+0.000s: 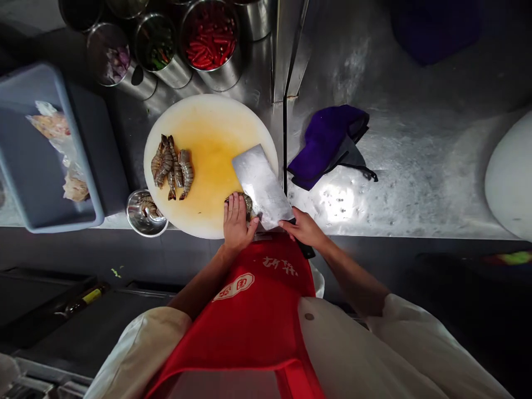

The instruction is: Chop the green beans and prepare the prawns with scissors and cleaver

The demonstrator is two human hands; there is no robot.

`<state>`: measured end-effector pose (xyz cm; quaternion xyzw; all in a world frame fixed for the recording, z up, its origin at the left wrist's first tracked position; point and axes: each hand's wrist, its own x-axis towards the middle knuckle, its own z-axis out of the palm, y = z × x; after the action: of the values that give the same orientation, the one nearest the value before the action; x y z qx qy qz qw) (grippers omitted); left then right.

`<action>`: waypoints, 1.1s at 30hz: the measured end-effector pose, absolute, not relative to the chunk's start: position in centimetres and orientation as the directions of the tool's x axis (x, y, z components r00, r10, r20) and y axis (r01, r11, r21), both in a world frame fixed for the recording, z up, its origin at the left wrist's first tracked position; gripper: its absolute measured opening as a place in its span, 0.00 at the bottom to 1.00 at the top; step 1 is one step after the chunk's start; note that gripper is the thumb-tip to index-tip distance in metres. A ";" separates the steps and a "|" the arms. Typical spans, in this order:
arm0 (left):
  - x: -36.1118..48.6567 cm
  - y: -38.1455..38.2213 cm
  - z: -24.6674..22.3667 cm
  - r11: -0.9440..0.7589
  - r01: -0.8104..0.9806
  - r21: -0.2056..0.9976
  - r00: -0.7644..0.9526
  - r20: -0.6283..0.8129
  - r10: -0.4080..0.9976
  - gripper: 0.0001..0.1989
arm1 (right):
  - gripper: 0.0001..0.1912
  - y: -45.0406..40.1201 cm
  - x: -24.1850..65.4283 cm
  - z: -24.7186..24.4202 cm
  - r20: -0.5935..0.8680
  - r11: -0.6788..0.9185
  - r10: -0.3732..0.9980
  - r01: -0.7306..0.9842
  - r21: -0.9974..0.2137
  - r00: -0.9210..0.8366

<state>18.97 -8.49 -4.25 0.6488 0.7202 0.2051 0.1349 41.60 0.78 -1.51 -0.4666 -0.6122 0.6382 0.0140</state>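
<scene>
Left hand lies flat with its fingers straight and together, laid over a grey-brown, dark-banded shrimp rather than curled around it; the right hand grasps the dark handle of a broad, rectangular steel cleaver. That shrimp sits on the near part of a round, white plastic cutting board stained yellow at its middle, mostly hidden by the left fingers. It should be light, wet and slippery, with a thin, springy shell over soft flesh, so level pressure along its back would probably steady it better than a pinch. The cleaver looks stiff and blade-heavy, best held close to where blade meets handle. Its blade slants forward from the right hand, just beside the left thumb; whether it touches the shrimp cannot be told. The board's rim curves close behind both hands. Ahead of the left hand, the yellow middle offers room to move, bounded farther left by a cluster of grey-brown, banded whole shrimp.
</scene>
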 end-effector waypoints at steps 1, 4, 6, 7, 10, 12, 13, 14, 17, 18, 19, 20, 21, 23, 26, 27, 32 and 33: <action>19.0 -8.5 -4.2 0.075 0.881 0.467 -0.120 0.068 0.990 0.39 | 0.13 1.5 42.1 -1.3 -0.585 -0.221 0.567 0.577 -0.787 -0.581; 19.1 -8.5 -4.2 0.071 0.886 0.459 -0.112 0.065 0.992 0.40 | 0.11 3.9 42.2 -0.6 -0.594 -0.142 0.525 0.626 -0.767 -0.610; 19.1 -8.5 -4.2 0.070 0.888 0.455 -0.116 0.074 0.990 0.40 | 0.10 5.3 41.5 -0.4 -0.583 -0.111 0.512 0.625 -0.773 -0.631; 19.1 -8.5 -4.2 0.071 0.888 0.454 -0.119 0.079 0.990 0.40 | 0.10 5.8 41.1 -0.4 -0.574 -0.101 0.507 0.616 -0.781 -0.644; 19.1 -8.5 -4.3 0.068 0.889 0.453 -0.119 0.083 0.989 0.40 | 0.09 6.8 40.7 -0.4 -0.577 -0.100 0.475 0.610 -0.786 -0.665; 19.1 -8.5 -4.4 0.064 0.889 0.452 -0.111 0.080 0.991 0.40 | 0.09 7.4 40.8 -0.4 -0.594 -0.089 0.447 0.628 -0.773 -0.669; 19.1 -8.6 -4.4 0.060 0.891 0.451 -0.107 0.081 0.991 0.41 | 0.10 7.7 40.8 -0.3 -0.599 -0.070 0.435 0.638 -0.767 -0.672; 19.1 -8.6 -4.4 0.054 0.893 0.447 -0.103 0.085 0.991 0.41 | 0.10 8.1 40.6 -0.3 -0.597 -0.044 0.425 0.643 -0.764 -0.680; 19.0 -8.6 -4.3 0.034 0.898 0.438 -0.085 0.098 0.992 0.41 | 0.10 9.7 39.1 0.0 -0.560 0.056 0.398 0.629 -0.776 -0.727; 18.8 -8.6 -4.2 0.028 0.899 0.438 -0.078 0.097 0.992 0.40 | 0.10 10.2 38.5 0.1 -0.544 0.093 0.394 0.621 -0.778 -0.741; 18.7 -8.5 -4.2 0.023 0.898 0.439 -0.071 0.093 0.993 0.40 | 0.10 10.6 37.9 0.2 -0.529 0.128 0.392 0.614 -0.779 -0.753; 18.5 -8.5 -4.1 0.018 0.897 0.442 -0.064 0.088 0.994 0.39 | 0.10 11.0 37.4 0.3 -0.515 0.161 0.397 0.610 -0.776 -0.760; 18.3 -8.4 -4.1 0.013 0.896 0.444 -0.057 0.086 0.995 0.38 | 0.10 11.2 36.9 0.5 -0.503 0.187 0.408 0.609 -0.771 -0.762; 18.0 -8.3 -4.1 0.004 0.894 0.449 -0.052 0.096 0.994 0.35 | 0.10 11.2 36.5 0.8 -0.484 0.208 0.440 0.610 -0.765 -0.757; 17.9 -7.9 -3.9 0.013 0.897 0.441 -0.082 0.137 0.987 0.27 | 0.10 10.5 36.4 1.0 -0.464 0.157 0.514 0.610 -0.777 -0.722; 18.1 -7.6 -3.7 0.028 0.901 0.433 -0.103 0.151 0.983 0.25 | 0.10 10.2 36.5 0.9 -0.453 0.119 0.553 0.604 -0.788 -0.699; 18.2 -5.5 -1.3 0.212 0.908 0.362 -0.254 0.074 0.964 0.16 | 0.12 8.8 36.6 -0.8 -0.430 -0.154 0.775 0.521 -0.839 -0.463; 17.8 -5.0 -0.7 0.252 0.905 0.343 -0.275 0.021 0.961 0.16 | 0.13 8.5 36.6 -1.1 -0.428 -0.189 0.802 0.502 -0.844 -0.417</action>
<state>17.81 -4.97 -0.65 0.5941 0.7852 0.1453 0.0965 36.60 8.47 -1.12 -0.5234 -0.6227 0.5664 0.1324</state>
